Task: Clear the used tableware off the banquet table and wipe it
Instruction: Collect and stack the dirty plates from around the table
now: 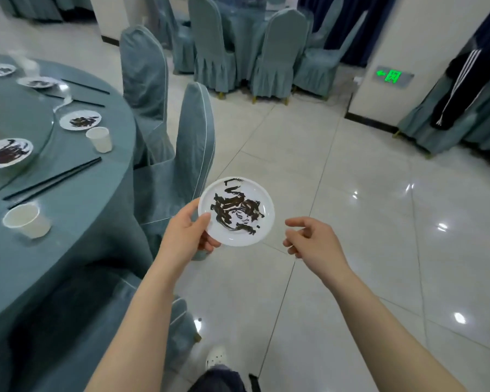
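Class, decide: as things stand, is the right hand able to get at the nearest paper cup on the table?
Probably not: the right hand hangs over the floor, and the left hand with its plate lies between it and the cup.

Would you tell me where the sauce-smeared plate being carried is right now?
In the head view, the plate is centre frame, held by the left hand over the tiled floor, right of the covered chair.

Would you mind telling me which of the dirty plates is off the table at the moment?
The plate gripped by the left hand, held out over the tiled floor. The other smeared plates all sit on the table.
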Available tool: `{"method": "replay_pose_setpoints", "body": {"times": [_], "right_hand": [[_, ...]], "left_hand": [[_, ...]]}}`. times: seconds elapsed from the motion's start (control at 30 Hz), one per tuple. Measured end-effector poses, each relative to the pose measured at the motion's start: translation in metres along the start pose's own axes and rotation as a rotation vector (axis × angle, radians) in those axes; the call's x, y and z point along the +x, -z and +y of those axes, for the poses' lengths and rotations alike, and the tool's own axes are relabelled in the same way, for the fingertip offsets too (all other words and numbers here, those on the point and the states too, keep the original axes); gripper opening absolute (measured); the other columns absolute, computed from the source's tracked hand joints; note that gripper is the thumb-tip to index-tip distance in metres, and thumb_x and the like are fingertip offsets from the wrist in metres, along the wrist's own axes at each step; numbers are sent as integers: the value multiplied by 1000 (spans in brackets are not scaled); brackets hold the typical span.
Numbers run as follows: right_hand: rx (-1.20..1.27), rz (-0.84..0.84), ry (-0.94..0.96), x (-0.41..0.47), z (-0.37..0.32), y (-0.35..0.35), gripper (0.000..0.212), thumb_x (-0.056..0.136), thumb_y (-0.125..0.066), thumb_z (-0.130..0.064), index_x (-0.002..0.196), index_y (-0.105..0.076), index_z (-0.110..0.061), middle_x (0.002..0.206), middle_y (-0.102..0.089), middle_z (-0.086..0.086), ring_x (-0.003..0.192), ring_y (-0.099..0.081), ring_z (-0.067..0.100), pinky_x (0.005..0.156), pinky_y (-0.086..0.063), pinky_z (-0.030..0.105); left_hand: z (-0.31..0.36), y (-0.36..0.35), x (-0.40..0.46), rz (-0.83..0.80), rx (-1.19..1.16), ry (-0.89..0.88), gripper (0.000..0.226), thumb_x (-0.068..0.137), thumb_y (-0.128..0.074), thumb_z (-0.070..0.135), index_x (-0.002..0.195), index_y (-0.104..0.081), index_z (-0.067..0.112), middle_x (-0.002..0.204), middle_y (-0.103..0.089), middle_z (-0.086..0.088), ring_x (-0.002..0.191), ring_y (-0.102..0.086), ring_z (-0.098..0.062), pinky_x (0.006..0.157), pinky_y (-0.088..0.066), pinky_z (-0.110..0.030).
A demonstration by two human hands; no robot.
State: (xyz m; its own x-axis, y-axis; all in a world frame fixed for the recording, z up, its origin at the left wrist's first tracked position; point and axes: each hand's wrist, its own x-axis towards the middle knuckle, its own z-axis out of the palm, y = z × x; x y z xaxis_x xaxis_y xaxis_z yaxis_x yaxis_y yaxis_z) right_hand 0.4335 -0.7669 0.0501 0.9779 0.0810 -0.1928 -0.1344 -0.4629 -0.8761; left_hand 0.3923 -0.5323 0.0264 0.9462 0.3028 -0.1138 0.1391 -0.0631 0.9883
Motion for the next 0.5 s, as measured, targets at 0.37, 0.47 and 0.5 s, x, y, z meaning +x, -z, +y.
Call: {"method": "replay_pose_setpoints", "body": {"times": [0.37,0.47,0.5], "right_hand": [[110,-138,-27,162,-61,-27,14,88,-56,-14,96,-67,-19,76,-73,2,63,-63,12,62,-50,24],[111,-213,-20,213,-79,-51,13,90,-55,-14,94,-67,-17,79,-74,3,63,-62,12,63,-48,25],[107,-248,-17,230,-85,-61,13,90,-55,-13,94,-68,-16,80,-74,4,63,-62,12,62,-47,24]], "left_hand": [[13,33,122,184,-33,28,32,97,-45,14,113,-62,35,58,-66,-6,45,-57,-13,44,-47,-22],[3,57,142,310,-19,74,33,97,-45,13,111,-62,37,58,-67,-3,45,-57,-13,43,-46,-21],[0,65,148,356,-23,93,33,97,-45,13,113,-62,36,59,-67,-3,46,-57,-14,43,-46,-21]]}}
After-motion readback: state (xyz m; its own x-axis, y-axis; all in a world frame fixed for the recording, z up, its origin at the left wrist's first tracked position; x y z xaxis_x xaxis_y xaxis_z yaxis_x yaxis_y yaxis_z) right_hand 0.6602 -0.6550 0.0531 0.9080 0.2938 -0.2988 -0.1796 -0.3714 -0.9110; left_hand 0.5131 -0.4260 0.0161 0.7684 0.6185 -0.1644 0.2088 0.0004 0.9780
